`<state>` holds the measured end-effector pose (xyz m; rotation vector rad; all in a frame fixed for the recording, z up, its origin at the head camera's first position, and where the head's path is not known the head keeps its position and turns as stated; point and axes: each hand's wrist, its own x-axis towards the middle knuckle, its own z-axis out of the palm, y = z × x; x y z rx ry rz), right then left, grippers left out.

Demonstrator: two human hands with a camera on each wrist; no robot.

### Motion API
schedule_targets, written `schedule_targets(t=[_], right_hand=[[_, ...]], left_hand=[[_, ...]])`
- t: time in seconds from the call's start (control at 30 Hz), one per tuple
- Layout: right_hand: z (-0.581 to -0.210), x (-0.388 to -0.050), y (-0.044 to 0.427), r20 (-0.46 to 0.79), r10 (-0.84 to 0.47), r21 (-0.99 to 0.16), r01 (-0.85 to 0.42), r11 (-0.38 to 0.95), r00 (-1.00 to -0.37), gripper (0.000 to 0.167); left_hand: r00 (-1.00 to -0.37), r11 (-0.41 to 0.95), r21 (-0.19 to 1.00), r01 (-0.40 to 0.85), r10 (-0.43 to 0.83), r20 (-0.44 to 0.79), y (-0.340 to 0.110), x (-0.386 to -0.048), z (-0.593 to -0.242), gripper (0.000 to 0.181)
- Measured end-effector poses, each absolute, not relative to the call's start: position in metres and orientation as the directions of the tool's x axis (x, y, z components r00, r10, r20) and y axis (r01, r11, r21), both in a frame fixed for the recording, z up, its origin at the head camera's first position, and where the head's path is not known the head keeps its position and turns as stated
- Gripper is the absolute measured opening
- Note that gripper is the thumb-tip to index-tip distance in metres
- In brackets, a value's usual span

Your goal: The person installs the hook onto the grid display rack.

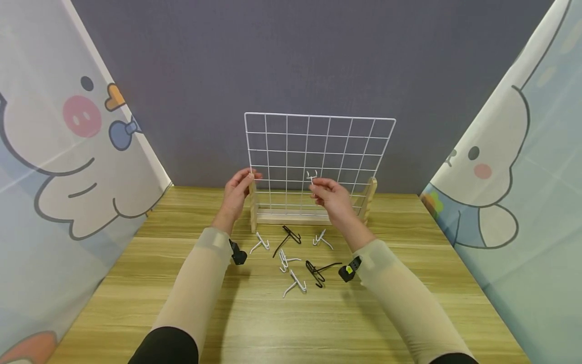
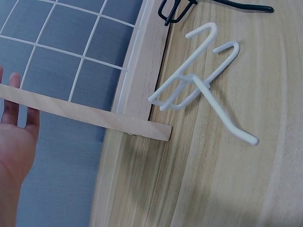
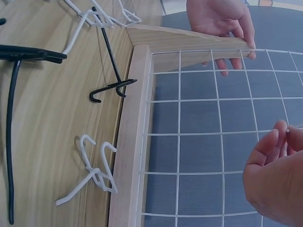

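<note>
A white wire grid panel (image 1: 318, 116) stands upright in a wooden stand with a base bar (image 1: 291, 218). My left hand (image 1: 235, 196) grips the stand's left wooden post (image 1: 253, 210), thumb on the near side and fingers behind it, as the right wrist view shows. In front of the grid's middle, my right hand (image 1: 335, 201) pinches a white display hook (image 1: 311, 176) between thumb and fingertips, its two curled prongs pointing up. Whether this hook touches the wires I cannot tell. In the right wrist view, the right hand (image 3: 277, 175) mostly hides it.
On the wooden table before the stand lie several white hooks (image 2: 215, 101), among them one nearest the left post, and two black hooks (image 1: 288, 237). A grey panel (image 1: 318, 55) rises behind the grid. Printed cartoon sheets (image 1: 36, 202) flank both sides.
</note>
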<state>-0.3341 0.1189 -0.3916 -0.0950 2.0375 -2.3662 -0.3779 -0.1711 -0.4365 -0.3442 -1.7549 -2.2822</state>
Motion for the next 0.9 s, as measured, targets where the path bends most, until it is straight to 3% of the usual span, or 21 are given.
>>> schedule_targets(t=[0.3, 0.5, 0.9], right_hand=[[-0.392, -0.341, 0.115, 0.040, -0.032, -0.988, -0.034, -0.147, -0.999, 0.039], [-0.392, -0.345, 0.113, 0.042, -0.019, -0.984, -0.038, -0.172, -0.999, 0.034], [-0.393, -0.349, 0.114, 0.035, -0.014, -0.980, -0.032, -0.195, -0.999, 0.036]], left_hand=[[-0.946, -0.251, 0.913, 0.322, -0.054, 0.319, -0.171, -0.378, -0.435, 0.019], [-0.947, -0.252, 0.913, 0.321, -0.050, 0.318, -0.171, -0.377, -0.434, 0.031], [-0.946, -0.254, 0.912, 0.323, -0.047, 0.322, -0.171, -0.378, -0.435, 0.038]])
